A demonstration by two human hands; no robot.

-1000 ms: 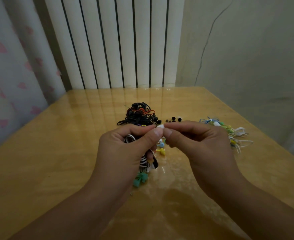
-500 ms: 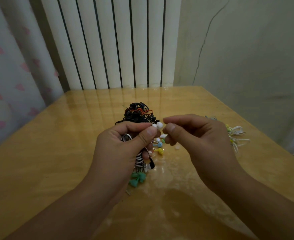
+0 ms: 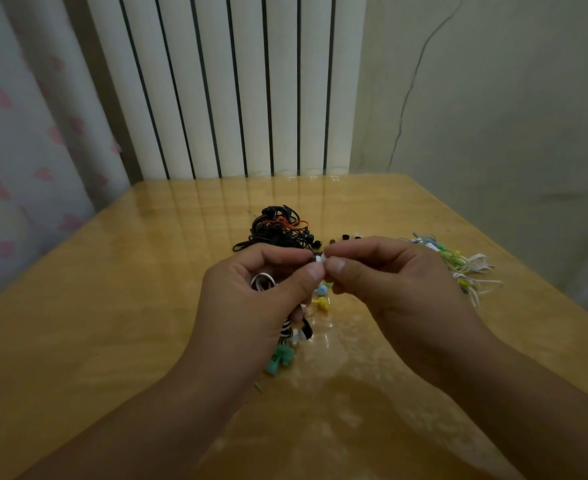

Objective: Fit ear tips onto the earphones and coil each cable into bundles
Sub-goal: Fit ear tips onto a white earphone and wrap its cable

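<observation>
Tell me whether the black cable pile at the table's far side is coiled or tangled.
Tangled: the black cable pile shows loose loops crossing every way.

I see two bare forearms running up from the bottom corners, no sleeve on either as far as the frame edge. My left hand (image 3: 251, 299) carries no ring, watch or band at the wrist below it; nor does my right hand (image 3: 389, 289). No glove covers either one. The thumbnails are short and plain, without polish. The dim light leaves finer marks beyond what I can tell.
</observation>
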